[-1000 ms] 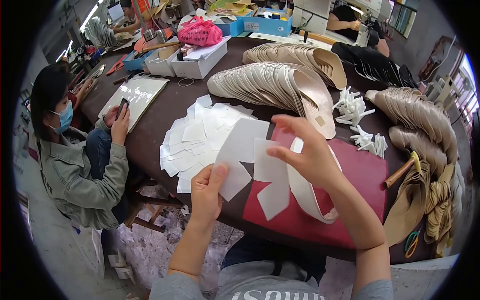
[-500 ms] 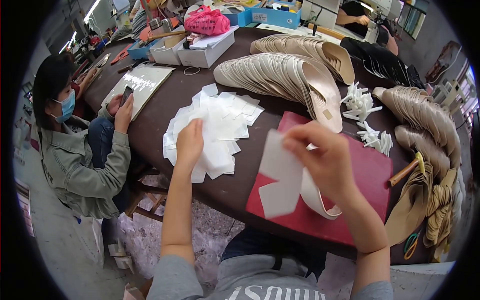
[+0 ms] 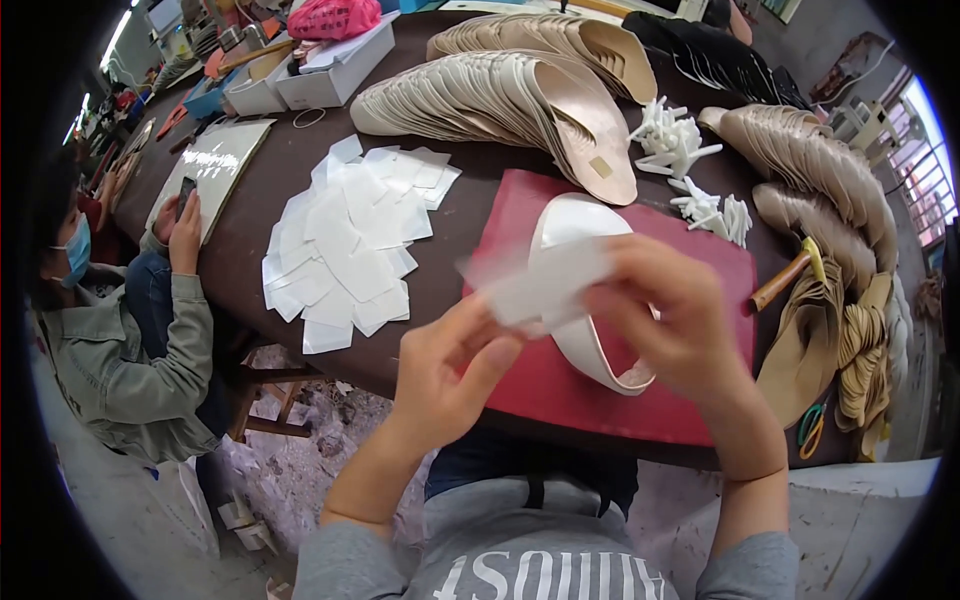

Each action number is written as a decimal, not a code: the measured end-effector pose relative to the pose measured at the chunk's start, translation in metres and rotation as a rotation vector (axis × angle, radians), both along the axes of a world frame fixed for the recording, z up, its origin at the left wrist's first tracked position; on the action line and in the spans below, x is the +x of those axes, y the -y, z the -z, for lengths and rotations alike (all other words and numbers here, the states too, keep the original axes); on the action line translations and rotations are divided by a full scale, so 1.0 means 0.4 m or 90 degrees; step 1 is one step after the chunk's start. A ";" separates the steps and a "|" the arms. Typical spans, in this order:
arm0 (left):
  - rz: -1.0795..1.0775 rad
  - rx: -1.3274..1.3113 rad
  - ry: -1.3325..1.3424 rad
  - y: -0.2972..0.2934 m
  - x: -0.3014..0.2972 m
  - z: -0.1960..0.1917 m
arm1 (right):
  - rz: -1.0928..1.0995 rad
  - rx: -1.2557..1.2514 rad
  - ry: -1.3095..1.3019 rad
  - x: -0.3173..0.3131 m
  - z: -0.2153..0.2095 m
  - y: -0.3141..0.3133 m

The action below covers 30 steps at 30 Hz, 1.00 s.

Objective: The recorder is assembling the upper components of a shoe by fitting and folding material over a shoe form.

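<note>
Both hands up over the red mat (image 3: 700, 400). Right hand (image 3: 680, 320) curled shut around a white strap loop (image 3: 590, 340), left hand (image 3: 450, 375) pinching a blurry white paper piece (image 3: 535, 285), fingers nearly closed. One loop, one piece in hand. Loose pile of white paper pieces (image 3: 345, 240) just left, too many to count. One hammer (image 3: 785, 280) right.

Paper pieces (image 3: 350, 240) lay left of a mat (image 3: 700, 400); stacked insoles (image 3: 510, 100) stood behind both; a hammer (image 3: 790, 280) lay right of the mat.
</note>
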<state>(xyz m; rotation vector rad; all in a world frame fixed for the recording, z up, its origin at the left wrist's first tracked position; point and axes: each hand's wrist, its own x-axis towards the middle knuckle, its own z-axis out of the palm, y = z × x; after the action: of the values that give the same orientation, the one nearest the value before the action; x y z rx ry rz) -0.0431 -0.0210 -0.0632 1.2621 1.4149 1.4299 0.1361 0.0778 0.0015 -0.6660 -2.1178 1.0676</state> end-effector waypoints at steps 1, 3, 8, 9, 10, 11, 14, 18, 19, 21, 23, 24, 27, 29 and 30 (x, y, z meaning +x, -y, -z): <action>-0.003 -0.039 0.061 0.012 -0.001 0.010 | 0.042 -0.097 0.010 0.047 -0.031 0.011; -0.013 -0.118 0.183 0.036 -0.015 0.041 | -0.030 -0.047 0.182 0.119 -0.007 0.011; 0.296 -0.305 0.201 0.045 0.021 0.068 | -0.150 -0.121 0.458 0.214 -0.006 0.035; 0.390 -0.252 0.115 0.038 0.057 0.065 | -0.042 -0.359 0.210 0.215 -0.003 0.038; 0.344 -0.129 0.182 0.020 0.095 0.056 | -0.049 -0.349 0.211 0.203 -0.003 0.051; 0.298 -0.004 0.245 -0.007 0.125 0.043 | 0.010 -0.379 0.077 0.183 -0.001 0.074; 0.275 0.098 0.491 -0.093 0.136 0.011 | 0.189 -0.448 -0.338 0.135 -0.007 0.120; 0.298 0.061 0.460 -0.138 0.123 -0.075 | 0.227 -0.225 -0.293 0.143 -0.047 0.128; 0.306 0.044 0.451 -0.141 0.126 -0.088 | 0.242 -0.155 -0.276 0.147 -0.056 0.130; 0.324 0.050 0.463 -0.142 0.143 -0.098 | 0.275 -0.017 -0.244 0.157 -0.069 0.133; 0.355 0.049 0.492 -0.142 0.164 -0.101 | 0.307 0.119 -0.208 0.164 -0.077 0.133; 0.370 0.048 0.506 -0.144 0.169 -0.102 | 0.322 0.186 -0.189 0.167 -0.081 0.133; 0.395 0.062 0.443 -0.150 0.162 -0.123 | 0.329 0.216 -0.195 0.159 -0.079 0.103; 0.413 0.074 0.377 -0.153 0.152 -0.134 | 0.334 0.242 -0.204 0.154 -0.078 0.085; 0.415 0.076 0.378 -0.157 0.147 -0.132 | 0.334 0.244 -0.203 0.153 -0.081 0.085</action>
<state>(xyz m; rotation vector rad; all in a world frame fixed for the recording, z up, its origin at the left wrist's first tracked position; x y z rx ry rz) 0.0156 0.0417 -0.0105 1.0938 0.4643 1.2745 0.1973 0.0440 0.0340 -0.7457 -1.6704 0.4291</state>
